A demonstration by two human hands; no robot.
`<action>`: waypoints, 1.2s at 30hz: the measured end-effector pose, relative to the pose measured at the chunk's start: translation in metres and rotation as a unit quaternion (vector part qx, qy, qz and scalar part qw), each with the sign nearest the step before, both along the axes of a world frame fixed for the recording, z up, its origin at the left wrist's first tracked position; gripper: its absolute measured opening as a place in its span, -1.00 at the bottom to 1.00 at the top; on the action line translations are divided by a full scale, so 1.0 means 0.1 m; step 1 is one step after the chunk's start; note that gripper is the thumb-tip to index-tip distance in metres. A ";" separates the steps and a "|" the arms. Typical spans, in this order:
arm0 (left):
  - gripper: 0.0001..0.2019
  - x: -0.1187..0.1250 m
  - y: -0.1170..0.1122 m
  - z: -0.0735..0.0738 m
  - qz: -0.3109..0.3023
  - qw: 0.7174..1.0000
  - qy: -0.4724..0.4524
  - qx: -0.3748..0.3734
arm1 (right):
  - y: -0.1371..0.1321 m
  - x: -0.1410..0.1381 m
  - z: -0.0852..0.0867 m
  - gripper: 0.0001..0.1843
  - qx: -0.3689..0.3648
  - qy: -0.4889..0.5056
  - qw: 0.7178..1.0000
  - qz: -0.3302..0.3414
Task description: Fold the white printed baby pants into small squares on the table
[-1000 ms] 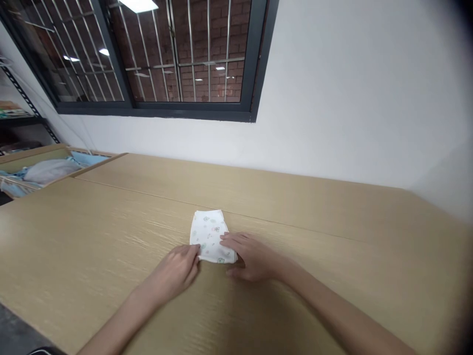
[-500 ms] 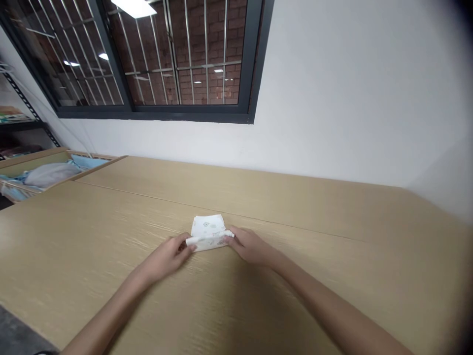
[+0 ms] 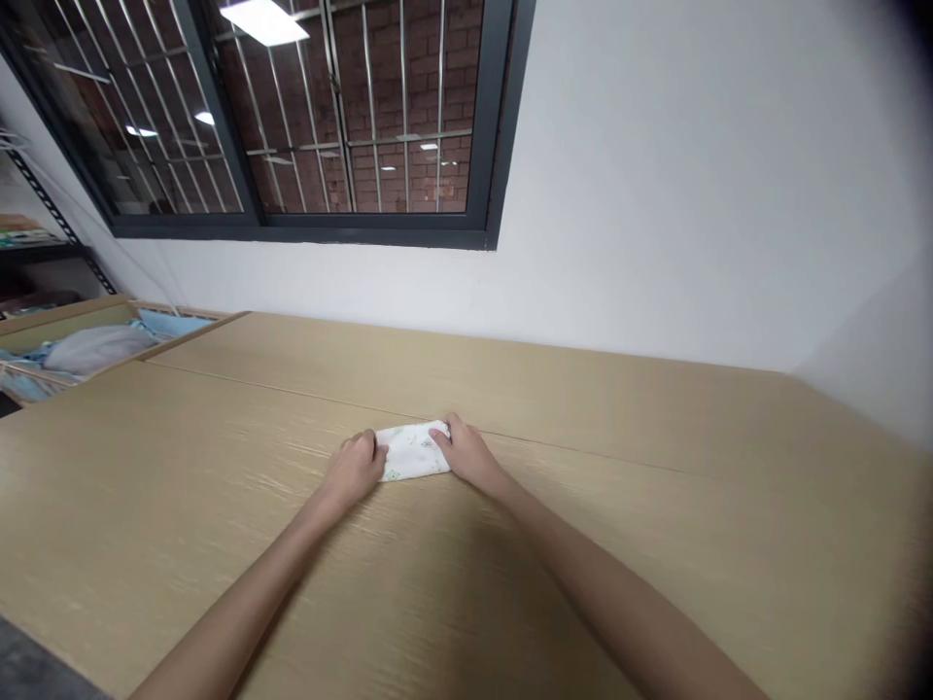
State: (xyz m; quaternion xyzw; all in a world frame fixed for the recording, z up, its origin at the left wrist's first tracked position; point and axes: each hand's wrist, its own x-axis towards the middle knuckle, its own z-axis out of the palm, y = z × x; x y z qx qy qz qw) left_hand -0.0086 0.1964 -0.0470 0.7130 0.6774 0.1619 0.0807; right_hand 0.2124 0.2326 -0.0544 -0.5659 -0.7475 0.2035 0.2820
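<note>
A small folded white cloth [image 3: 412, 453] with a faint green and grey print lies on the pale wooden table [image 3: 292, 544]. My left hand [image 3: 356, 469] is closed on its left end, with the thumb on top and the fingers curled at the edge. At the right end, my right hand [image 3: 466, 451] grips the cloth between thumb and fingers. The cloth forms a flat, narrow rectangle between both hands. Its far corners are partly covered by my fingers.
At the left end of the table is a wooden bin [image 3: 190, 331] holding light blue and whitish fabric [image 3: 102, 348]. A white wall [image 3: 656, 194] and a barred, dark-framed window [image 3: 306, 228] rise behind the table. Shelving [image 3: 44, 248] stands far left.
Both hands have moved away from me, bringing the near rolled edge of the cloth over its far part. The cloth is now a narrower, flatter rectangle.
</note>
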 end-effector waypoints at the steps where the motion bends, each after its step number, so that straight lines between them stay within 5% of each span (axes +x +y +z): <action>1: -0.78 0.01 0.01 -0.01 0.008 1.000 0.006 0.005 | 0.01 -0.01 -0.03 -0.80 0.002 0.002 1.000 -0.010; 6: -0.63 0.10 -0.03 -0.07 0.016 0.994 0.034 0.099 | 0.02 -0.01 -0.10 -0.76 0.003 0.020 0.998 -0.052; 14: -0.40 0.32 -0.08 -0.30 -0.167 0.970 0.072 0.159 | 0.05 -0.03 -0.15 -0.76 0.023 0.044 0.997 -0.064; 19: -0.35 0.32 -0.04 -0.44 -0.143 0.975 0.088 0.146 | -0.08 -0.08 -0.06 -0.72 0.148 -0.004 0.988 -0.049; 23: -0.37 0.31 -0.05 -0.48 -0.132 0.976 0.100 0.139 | -0.30 -0.23 0.05 -0.53 0.254 -0.085 0.960 0.081; 27: -0.32 0.30 -0.06 -0.53 -0.138 0.975 0.112 0.131 | -0.43 -0.36 -0.01 -0.41 0.253 -0.122 0.941 0.189; 36: -0.13 0.32 -0.08 -0.54 -0.069 0.984 0.101 0.129 | -0.30 -0.16 -0.25 -0.31 0.169 -0.153 0.966 0.120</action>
